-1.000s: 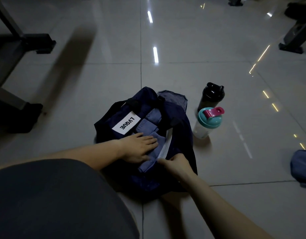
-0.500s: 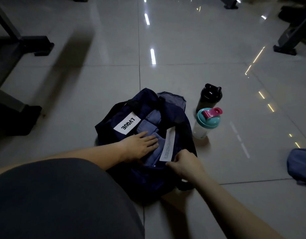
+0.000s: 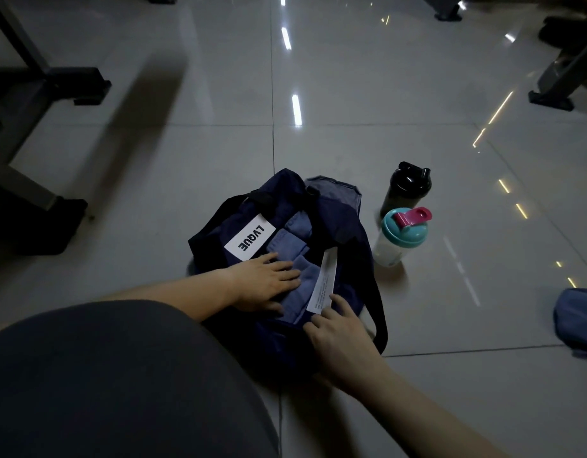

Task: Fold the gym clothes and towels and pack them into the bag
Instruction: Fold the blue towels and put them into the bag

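A dark navy bag (image 3: 348, 226) sits open on the glossy tiled floor (image 3: 417, 391), right in front of the person, whose leg (image 3: 103, 375) in dark grey fills the lower left corner. Folded blue clothes (image 3: 293, 241) lie inside the bag's opening, stacked in a row from the far side toward the near side. The left hand (image 3: 265, 284) lies flat on the nearest folded piece, palm down, fingers straight and slightly spread, pressing on the cloth. The right hand (image 3: 338, 328) rests on the bag's dark near edge with its fingers loosely extended, holding nothing, the fingertips just beside the lower end of a long white tag (image 3: 323, 282) that lies across the clothes. A white label (image 3: 250, 241) with black letters shows on the bag's left inner side. To the right of the bag stand two bottles close together: a black bottle (image 3: 406, 190) further back and a clear bottle (image 3: 401, 241) with a teal lid and pink flip cap nearer. Another blue cloth (image 3: 579, 319) lies on the floor at the right edge, well apart from the bag. A dark metal frame (image 3: 37, 77) stands at the far left
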`<state>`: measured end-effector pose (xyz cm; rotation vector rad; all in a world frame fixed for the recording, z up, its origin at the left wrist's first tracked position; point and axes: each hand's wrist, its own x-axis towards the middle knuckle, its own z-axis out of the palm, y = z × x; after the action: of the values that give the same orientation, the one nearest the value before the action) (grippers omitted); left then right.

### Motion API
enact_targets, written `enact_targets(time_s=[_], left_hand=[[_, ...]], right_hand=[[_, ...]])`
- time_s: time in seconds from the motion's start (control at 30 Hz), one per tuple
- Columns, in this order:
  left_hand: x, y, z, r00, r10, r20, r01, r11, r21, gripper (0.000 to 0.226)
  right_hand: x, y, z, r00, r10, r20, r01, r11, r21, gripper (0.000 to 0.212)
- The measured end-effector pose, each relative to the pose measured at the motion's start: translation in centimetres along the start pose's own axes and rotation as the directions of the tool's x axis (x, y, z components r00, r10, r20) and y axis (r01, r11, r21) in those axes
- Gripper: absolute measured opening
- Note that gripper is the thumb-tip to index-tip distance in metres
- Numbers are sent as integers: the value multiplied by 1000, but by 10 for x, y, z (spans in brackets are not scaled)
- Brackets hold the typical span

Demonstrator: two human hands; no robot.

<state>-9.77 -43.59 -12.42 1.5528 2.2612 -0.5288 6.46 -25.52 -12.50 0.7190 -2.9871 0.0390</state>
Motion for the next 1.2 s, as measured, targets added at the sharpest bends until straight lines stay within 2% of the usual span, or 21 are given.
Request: enact_targets(time_s=[0.1,0.17,0.23,0.27,0.3,0.33,0.4,0.43,0.53,0.63,0.73,0.8,0.9,0.97,1.03,1.13,1.17,1.2], left_hand=[[8,0,-5,995,-19,-94,18,1000,-10,77],[14,3,-1,988,-48,-150,45,999,-27,86],[17,5,6,984,-76,-161,66,995,-68,86],[18,6,9,984,-92,-152,77,992,-99,84],[19,6,11,984,-105,-143,87,988,-127,82],[21,7,14,983,-118,-138,96,984,-151,79],[25,11,16,982,-143,-124,112,967,-230,75],[27,14,16,982,-158,-101,122,948,-294,72],[29,20,16,982,-183,-55,140,885,-445,67],[28,24,18,980,-189,-57,145,886,-441,68],[28,29,17,981,-191,-34,154,875,-459,82],[27,32,17,982,-190,-19,157,859,-487,92],[26,34,13,978,-210,16,184,816,-549,95],[24,35,5,975,-213,62,209,788,-579,90],[25,30,1,981,-182,73,189,777,-600,68],[22,19,-14,961,-261,91,226,553,-802,40],[19,17,-28,961,-271,57,184,474,-861,31],[14,18,-46,952,-305,19,131,352,-927,25]], right_hand=[[2,7,-3,1000,9,15,-9,1000,5,23],[4,14,-4,999,31,-39,-33,999,-32,22],[11,18,-3,984,135,-116,-140,989,-39,16],[15,21,-3,956,250,-151,-254,967,-6,14],[21,25,-3,902,400,-161,-396,916,57,13],[27,30,-5,821,560,-110,-545,827,139,17],[42,44,-7,631,770,101,-755,578,309,35],[49,51,-5,581,788,202,-793,493,359,39],[59,63,3,579,742,337,-806,460,373,31],[55,71,3,534,774,341,-831,405,381,24],[44,71,2,507,816,277,-846,408,344,23],[42,64,5,507,826,246,-846,423,325,26],[44,56,11,532,794,294,-836,438,331,28],[42,58,10,530,767,361,-836,404,370,30],[36,63,5,523,743,417,-840,366,401,27],[19,73,-17,525,734,432,-841,368,397,21],[12,78,-27,526,735,428,-840,373,394,21],[6,83,-38,523,739,426,-842,371,392,21]])
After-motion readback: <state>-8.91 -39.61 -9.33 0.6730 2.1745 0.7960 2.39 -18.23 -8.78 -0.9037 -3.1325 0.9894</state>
